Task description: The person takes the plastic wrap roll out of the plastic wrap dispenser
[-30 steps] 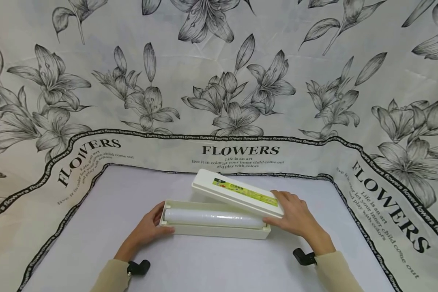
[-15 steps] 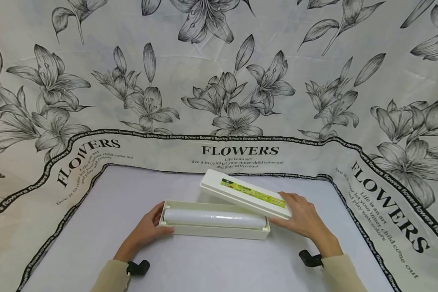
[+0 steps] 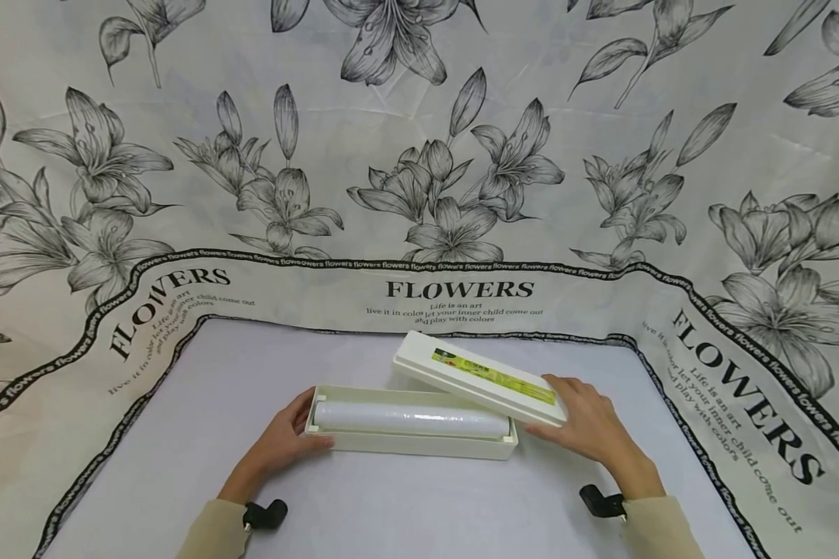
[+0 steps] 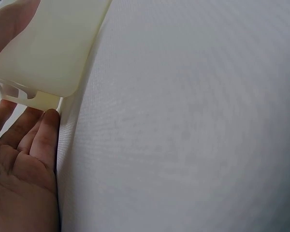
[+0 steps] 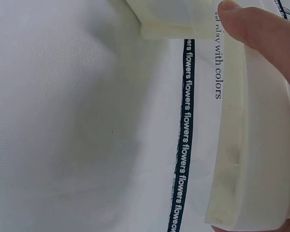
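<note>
A long cream plastic box (image 3: 419, 446) lies on the table, with a roll of clear plastic wrap (image 3: 405, 418) inside it. My left hand (image 3: 287, 439) grips the box's left end, thumb on the front wall and fingers round the end; the left wrist view shows those fingers against the box end (image 4: 43, 58). Above the right part of the box slants its white lid (image 3: 475, 380), bearing a yellow-green label (image 3: 492, 376). My right hand (image 3: 583, 419) holds the lid's right end, with the thumb beneath its near edge. The lid hides the back right of the box.
A white tablecloth (image 3: 391, 512) lies under the box. Behind and at the sides rises a cloth printed with lilies and lettering (image 3: 454, 194), its dark border running along the table's far edge. A black wrist mount (image 3: 601, 501) sits on each wrist.
My right hand has moved to the right with the lid and, lately, slightly down towards me. More of the box's right end now shows. My left hand and the box have stayed put.
</note>
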Available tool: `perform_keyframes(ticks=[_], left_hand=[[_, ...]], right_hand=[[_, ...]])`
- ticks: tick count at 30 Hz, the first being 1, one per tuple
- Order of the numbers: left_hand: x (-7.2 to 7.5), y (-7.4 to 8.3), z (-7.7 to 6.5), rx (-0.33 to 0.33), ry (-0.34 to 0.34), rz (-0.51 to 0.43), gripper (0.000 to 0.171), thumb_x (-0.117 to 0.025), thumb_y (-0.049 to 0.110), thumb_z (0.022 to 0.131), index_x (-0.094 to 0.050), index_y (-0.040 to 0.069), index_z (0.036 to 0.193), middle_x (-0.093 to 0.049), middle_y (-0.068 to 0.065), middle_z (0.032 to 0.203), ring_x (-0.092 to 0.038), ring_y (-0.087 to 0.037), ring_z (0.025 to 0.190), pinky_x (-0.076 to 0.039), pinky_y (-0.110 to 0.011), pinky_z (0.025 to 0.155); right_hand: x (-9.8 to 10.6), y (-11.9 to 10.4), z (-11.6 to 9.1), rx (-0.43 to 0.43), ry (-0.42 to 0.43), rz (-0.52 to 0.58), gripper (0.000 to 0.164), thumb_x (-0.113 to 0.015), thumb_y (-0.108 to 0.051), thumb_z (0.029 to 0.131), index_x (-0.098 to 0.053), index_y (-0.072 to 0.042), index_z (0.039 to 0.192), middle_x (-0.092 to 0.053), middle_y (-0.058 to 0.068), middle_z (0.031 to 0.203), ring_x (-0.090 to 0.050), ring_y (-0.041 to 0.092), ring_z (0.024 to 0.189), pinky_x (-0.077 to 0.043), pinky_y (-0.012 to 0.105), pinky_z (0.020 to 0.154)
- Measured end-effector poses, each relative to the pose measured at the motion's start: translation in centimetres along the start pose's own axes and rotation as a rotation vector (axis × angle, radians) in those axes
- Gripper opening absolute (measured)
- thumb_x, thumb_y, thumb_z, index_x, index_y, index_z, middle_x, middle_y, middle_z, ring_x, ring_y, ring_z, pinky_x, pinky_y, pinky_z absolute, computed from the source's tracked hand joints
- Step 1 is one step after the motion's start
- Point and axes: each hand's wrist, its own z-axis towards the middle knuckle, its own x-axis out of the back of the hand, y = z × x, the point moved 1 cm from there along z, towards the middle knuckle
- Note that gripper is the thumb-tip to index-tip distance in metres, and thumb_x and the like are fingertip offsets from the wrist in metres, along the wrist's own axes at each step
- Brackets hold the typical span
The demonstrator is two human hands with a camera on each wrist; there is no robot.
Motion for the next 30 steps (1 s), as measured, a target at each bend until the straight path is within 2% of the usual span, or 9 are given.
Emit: perform_keyframes(ticks=[8, 16, 25, 28, 30], left_hand=[[0.1, 0.0, 0.0, 0.008, 0.003, -0.004, 0.100, -0.088, 0.022, 0.082, -0.028, 0.005, 0.161, -0.040, -0.021, 0.161, -0.041, -0.040, 0.148, -0.038, -0.045, 0.118], [-0.1, -0.3, 0.1, 0.023, 0.002, -0.015, 0.100, -0.089, 0.022, 0.081, -0.030, 0.007, 0.161, -0.043, -0.018, 0.160, -0.044, -0.038, 0.147, -0.041, -0.022, 0.112], [-0.1, -0.4, 0.1, 0.025, 0.010, -0.013, 0.101, -0.089, 0.023, 0.081, -0.029, 0.007, 0.161, -0.042, -0.018, 0.160, -0.043, -0.037, 0.148, -0.041, -0.024, 0.113], [0.0, -0.4, 0.1, 0.033, 0.011, -0.017, 0.102, -0.089, 0.023, 0.080, -0.029, 0.007, 0.161, -0.042, -0.017, 0.161, -0.043, -0.037, 0.148, -0.040, -0.028, 0.115], [0.0, -0.3, 0.1, 0.034, 0.012, -0.024, 0.102, -0.090, 0.023, 0.080, -0.030, 0.008, 0.161, -0.043, -0.017, 0.160, -0.043, -0.036, 0.148, -0.040, -0.026, 0.114]], right_hand=[[0.3, 0.3, -0.3, -0.020, 0.012, 0.006, 0.097, -0.079, -0.069, 0.075, -0.055, -0.007, 0.145, -0.063, 0.024, 0.135, -0.061, 0.045, 0.115, -0.049, 0.064, 0.082], [0.4, 0.9, -0.8, -0.036, 0.015, -0.002, 0.097, -0.079, -0.069, 0.075, -0.053, -0.009, 0.147, -0.063, 0.025, 0.135, -0.061, 0.046, 0.115, -0.049, 0.065, 0.083], [0.5, 1.2, -1.0, -0.051, 0.020, 0.004, 0.096, -0.080, -0.067, 0.076, -0.052, -0.009, 0.147, -0.062, 0.026, 0.135, -0.060, 0.047, 0.114, -0.049, 0.066, 0.081], [0.6, 1.4, -1.0, -0.060, 0.019, 0.004, 0.096, -0.081, -0.066, 0.076, -0.052, -0.009, 0.147, -0.062, 0.026, 0.136, -0.060, 0.047, 0.115, -0.049, 0.066, 0.081], [0.6, 1.4, -1.1, -0.064, 0.022, 0.007, 0.096, -0.081, -0.065, 0.076, -0.052, -0.008, 0.147, -0.061, 0.026, 0.136, -0.060, 0.048, 0.115, -0.049, 0.066, 0.081]])
